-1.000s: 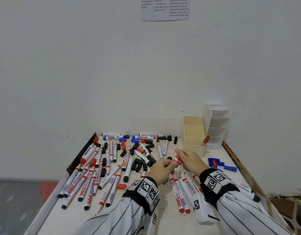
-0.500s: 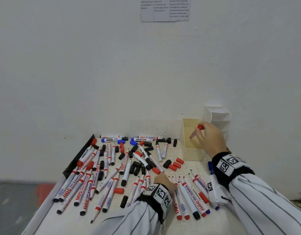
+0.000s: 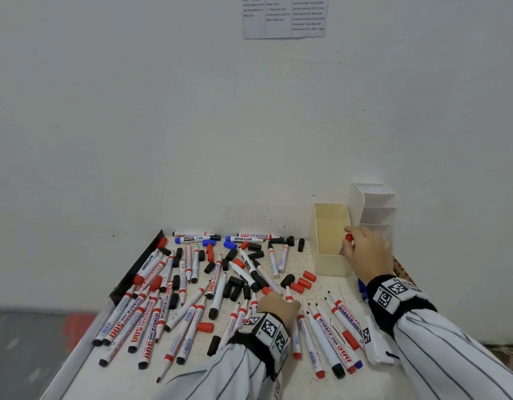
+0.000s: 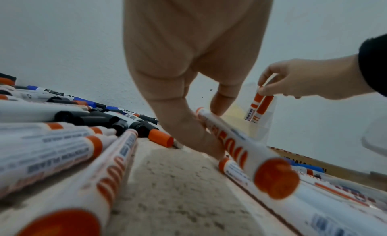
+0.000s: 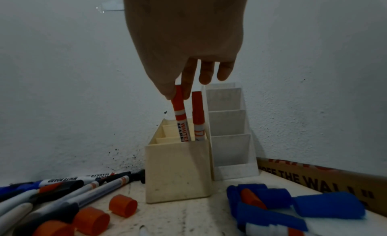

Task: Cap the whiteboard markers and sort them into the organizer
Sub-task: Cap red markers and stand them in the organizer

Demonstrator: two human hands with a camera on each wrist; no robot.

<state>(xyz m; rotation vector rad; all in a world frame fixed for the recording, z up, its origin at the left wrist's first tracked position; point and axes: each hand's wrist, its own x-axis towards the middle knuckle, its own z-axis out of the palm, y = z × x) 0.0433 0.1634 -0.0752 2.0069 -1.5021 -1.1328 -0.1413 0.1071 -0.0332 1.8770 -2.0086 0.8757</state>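
At the tabletop (image 3: 191,379), we see the right hand (image 3: 368,249) pinch a capped red marker (image 5: 179,114) by its cap, thumb and forefinger closed in a narrow grip, the barrel standing in the front compartment of the cream organizer (image 5: 178,170). A second capped red marker (image 5: 198,117) stands just beside it in the same compartment. A white tiered organizer (image 5: 228,123) stands right behind, against the wall (image 3: 162,125). The left hand (image 3: 278,306) rests low among loose markers, its grip curled round an uncapped red marker (image 4: 228,140); how firmly, we cannot quite tell from the wrist view. Loose red caps (image 3: 303,282) lie between the two hands, and blue caps (image 5: 293,204) lie at the cream organizer's right. Barrels read "WHITEBOARD MARKER" and "500". A cardboard strip (image 5: 335,176) along the tabletop's right edge shows "THE WALL". A printed sheet (image 3: 284,17) hangs high on the wall, its text too small to read.
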